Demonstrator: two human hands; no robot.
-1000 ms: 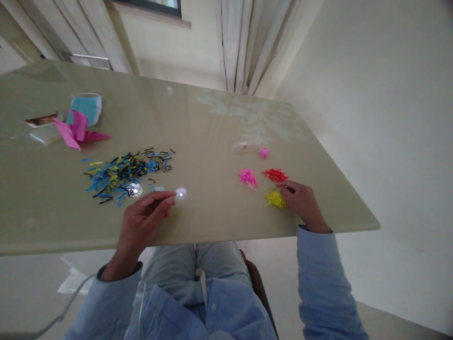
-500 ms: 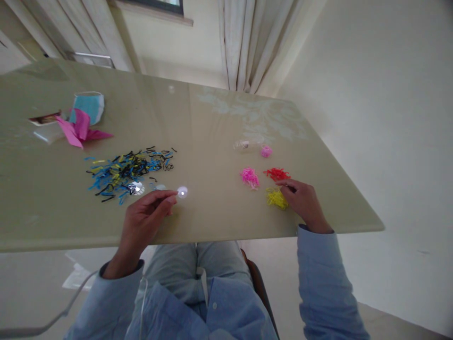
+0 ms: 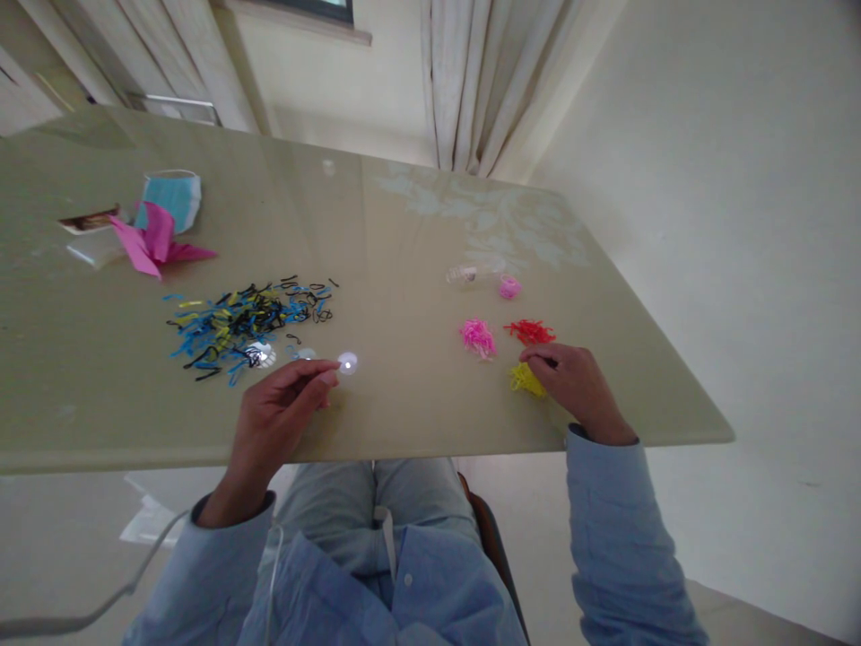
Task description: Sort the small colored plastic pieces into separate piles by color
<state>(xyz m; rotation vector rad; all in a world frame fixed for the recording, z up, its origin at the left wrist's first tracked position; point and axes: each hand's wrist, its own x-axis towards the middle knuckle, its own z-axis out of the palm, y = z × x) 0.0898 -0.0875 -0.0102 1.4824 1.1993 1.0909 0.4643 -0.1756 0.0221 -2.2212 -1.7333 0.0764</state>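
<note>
My left hand (image 3: 279, 413) is pinched closed near the table's front edge, just below a mixed pile of black, blue and yellow bands (image 3: 252, 318). Whatever its fingertips hold is too small to name. My right hand (image 3: 575, 381) is also closed in a pinch, over the edge of a small yellow pile (image 3: 526, 380); anything between those fingertips cannot be made out. Behind it lies a red pile (image 3: 531, 331), and to the left of that a pink pile (image 3: 478, 338).
A clear container (image 3: 463, 275) and a pink bundle (image 3: 509, 287) lie behind the small piles. At the left of the table (image 3: 396, 413) are a pink folded paper figure (image 3: 159, 242), a blue face mask (image 3: 171, 201) and a clear bag (image 3: 98, 248).
The fingertips of my right hand have shifted slightly left and closed more tightly above the yellow pile. My left hand is nearly still, and the view has moved slightly.
</note>
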